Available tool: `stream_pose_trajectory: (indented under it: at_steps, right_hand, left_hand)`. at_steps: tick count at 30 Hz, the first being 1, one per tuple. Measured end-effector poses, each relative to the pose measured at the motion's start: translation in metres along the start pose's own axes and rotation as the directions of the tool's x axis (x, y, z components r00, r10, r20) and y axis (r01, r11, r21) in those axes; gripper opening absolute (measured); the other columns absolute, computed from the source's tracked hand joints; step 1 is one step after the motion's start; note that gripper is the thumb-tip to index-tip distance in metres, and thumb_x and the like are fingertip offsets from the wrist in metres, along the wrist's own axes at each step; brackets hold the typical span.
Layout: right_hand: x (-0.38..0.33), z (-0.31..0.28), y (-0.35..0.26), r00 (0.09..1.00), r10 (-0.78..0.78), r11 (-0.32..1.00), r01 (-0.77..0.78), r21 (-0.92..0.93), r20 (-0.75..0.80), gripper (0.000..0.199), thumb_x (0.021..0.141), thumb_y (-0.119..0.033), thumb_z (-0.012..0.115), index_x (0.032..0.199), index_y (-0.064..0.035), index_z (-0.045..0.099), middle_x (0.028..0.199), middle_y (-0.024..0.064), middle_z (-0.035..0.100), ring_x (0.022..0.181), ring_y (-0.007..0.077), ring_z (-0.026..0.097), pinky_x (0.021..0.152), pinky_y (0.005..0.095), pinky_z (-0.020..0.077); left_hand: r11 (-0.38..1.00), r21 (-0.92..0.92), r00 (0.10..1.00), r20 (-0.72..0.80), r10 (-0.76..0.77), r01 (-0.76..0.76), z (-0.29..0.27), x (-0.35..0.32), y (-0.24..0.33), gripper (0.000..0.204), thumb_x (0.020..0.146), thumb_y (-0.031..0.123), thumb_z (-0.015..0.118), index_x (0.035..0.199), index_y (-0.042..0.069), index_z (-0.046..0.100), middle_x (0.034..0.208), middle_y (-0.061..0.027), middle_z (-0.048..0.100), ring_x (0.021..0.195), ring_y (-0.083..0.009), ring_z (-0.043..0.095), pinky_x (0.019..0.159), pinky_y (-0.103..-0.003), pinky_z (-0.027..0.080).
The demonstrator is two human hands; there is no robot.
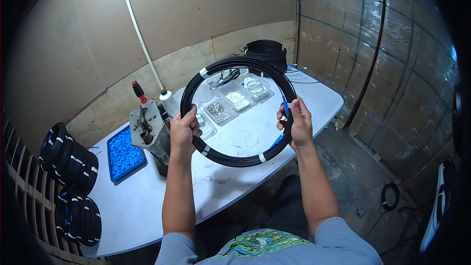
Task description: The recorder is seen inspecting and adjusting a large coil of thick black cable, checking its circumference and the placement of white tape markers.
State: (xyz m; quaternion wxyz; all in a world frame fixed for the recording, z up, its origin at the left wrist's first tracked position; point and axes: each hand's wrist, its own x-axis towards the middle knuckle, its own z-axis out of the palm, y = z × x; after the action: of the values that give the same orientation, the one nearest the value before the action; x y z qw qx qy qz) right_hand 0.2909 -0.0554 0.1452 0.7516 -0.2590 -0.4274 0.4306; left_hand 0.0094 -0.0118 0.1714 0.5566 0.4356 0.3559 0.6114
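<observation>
Held up above the white table is a coil of black cable (230,161), bound with several white ties. Its left side is wrapped by the fingers of my left hand (183,130). On the opposite side my right hand (298,122) grips the coil, thumb over the front. Close to the right hand, blue connectors (277,141) show against the black loops. Through the ring I see clear plastic boxes on the table, one with small metal parts (216,110) and one with small white parts (237,101).
A bench machine (149,127) with a red-and-black handled tool stands left of the coil, beside a blue tray (114,174) of small blue parts. Stacked black coils (73,162) sit at the left edge, more (266,54) at the table's back. Another coil (390,196) lies on the floor at right.
</observation>
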Motion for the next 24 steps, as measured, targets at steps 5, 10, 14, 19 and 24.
stream_pose_trajectory:
  at_steps: [5,10,14,19,24]
  right_hand:
    - [-0.012,0.005,-0.005,0.997,-0.070,0.997,0.070,-0.018,0.024,0.057,0.092,-0.039,0.066,0.133,-0.0017,0.052,0.080,0.0024,0.054,0.062,0.0064,0.050,0.048,0.0199,0.0423]
    - [-0.020,0.013,-0.007,0.996,-0.093,0.993,0.093,-0.071,0.002,0.057,0.091,-0.034,0.069,0.134,0.0003,0.052,0.075,-0.0005,0.053,0.051,0.0048,0.045,0.046,0.0186,0.0366]
    - [-0.012,0.008,-0.007,0.998,-0.056,0.997,0.054,-0.057,-0.035,0.055,0.092,-0.034,0.068,0.133,0.0003,0.052,0.079,0.0013,0.054,0.058,0.0034,0.047,0.046,0.0191,0.0386]
    - [0.003,0.000,0.001,0.999,0.042,0.996,-0.044,-0.080,-0.025,0.034,0.099,-0.037,0.056,0.109,-0.0042,0.054,0.084,0.0031,0.053,0.061,0.0041,0.043,0.047,0.0197,0.0394]
    - [0.012,-0.015,0.012,0.988,0.146,0.989,-0.146,-0.005,-0.044,0.031,0.100,-0.036,0.055,0.106,-0.0056,0.055,0.082,0.0013,0.052,0.058,0.0038,0.044,0.047,0.0193,0.0387]
  left_hand:
    - [1.000,-0.018,1.000,0.029,0.005,-0.005,-0.006,0.008,-0.006,0.009,0.093,0.020,0.061,0.095,0.011,0.057,0.059,0.0067,0.037,0.047,-0.0063,0.035,0.046,-0.025,0.032]
    - [0.999,-0.045,0.998,0.067,-0.013,0.016,-0.013,0.010,-0.010,0.010,0.093,0.020,0.060,0.095,0.011,0.057,0.061,0.0062,0.039,0.048,-0.0065,0.037,0.048,-0.025,0.033]
    - [1.000,-0.018,0.996,0.088,0.004,-0.003,-0.011,0.005,-0.008,0.012,0.093,0.021,0.062,0.094,0.011,0.057,0.061,0.0063,0.039,0.049,-0.0063,0.038,0.048,-0.025,0.034]
    - [0.998,0.067,0.999,0.052,0.011,-0.015,-0.006,-0.004,-0.002,0.019,0.092,0.025,0.069,0.090,0.011,0.056,0.062,0.0062,0.039,0.049,-0.0059,0.038,0.048,-0.025,0.036]
    - [0.990,0.137,0.999,0.032,0.013,-0.018,0.003,-0.015,0.001,0.023,0.092,0.028,0.069,0.091,0.009,0.056,0.063,0.0053,0.042,0.050,-0.0066,0.040,0.047,-0.024,0.038]
